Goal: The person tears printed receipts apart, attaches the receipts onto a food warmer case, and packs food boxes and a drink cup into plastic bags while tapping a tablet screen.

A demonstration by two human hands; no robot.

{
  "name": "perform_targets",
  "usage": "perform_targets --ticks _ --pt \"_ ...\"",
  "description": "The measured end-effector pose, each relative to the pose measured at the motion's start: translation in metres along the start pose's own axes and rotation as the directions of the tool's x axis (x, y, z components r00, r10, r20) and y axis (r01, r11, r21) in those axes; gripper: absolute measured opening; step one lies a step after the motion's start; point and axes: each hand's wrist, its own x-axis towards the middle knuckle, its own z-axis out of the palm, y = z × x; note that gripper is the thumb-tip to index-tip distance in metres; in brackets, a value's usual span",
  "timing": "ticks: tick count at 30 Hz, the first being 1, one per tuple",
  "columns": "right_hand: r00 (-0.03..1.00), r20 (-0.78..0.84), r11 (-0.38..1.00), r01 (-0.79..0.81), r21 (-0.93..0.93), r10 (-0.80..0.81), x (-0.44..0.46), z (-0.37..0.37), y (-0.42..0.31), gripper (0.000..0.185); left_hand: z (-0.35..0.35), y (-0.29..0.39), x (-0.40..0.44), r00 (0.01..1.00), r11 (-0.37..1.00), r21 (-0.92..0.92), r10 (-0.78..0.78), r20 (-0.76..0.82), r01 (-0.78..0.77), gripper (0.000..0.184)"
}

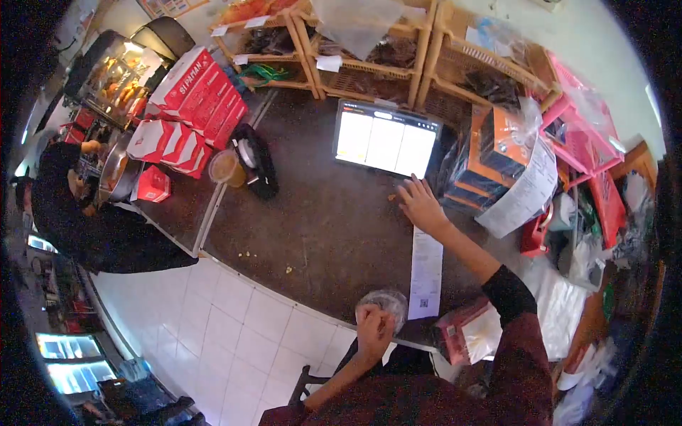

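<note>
My right hand [422,206] reaches across the dark table with its fingers apart, holding nothing. Its fingertips are at the lower edge of a tablet [386,139] with a lit white screen in columns; whether they touch the glass I cannot tell. Near the front edge, my left hand [374,332] is closed on a clear plastic-wrapped bundle [391,301], rounded in shape, whose contents I cannot make out. Between the two hands a long printed paper receipt [425,277] lies flat on the table.
Red-and-white boxes [195,89], a drink cup [226,169] and a black strapped item [259,160] stand left. Orange-black boxes [490,153] and another receipt [522,188] are right. Tan plastic racks [369,67] line the back. A person in dark clothing [92,220] works at far left.
</note>
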Motion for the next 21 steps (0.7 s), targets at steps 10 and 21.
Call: perform_targets --ticks 10,21 --pt "0.99 -0.128 0.994 -0.05 0.101 0.063 0.011 0.005 -0.001 0.041 -0.002 0.002 0.002 0.998 0.998 -0.035 -0.056 -0.04 0.054 0.016" --pt "0.985 -0.107 0.989 -0.123 0.086 0.132 0.017 0.001 0.004 0.031 -0.005 0.006 0.006 0.999 0.999 0.019 -0.033 -0.008 0.033 0.015"
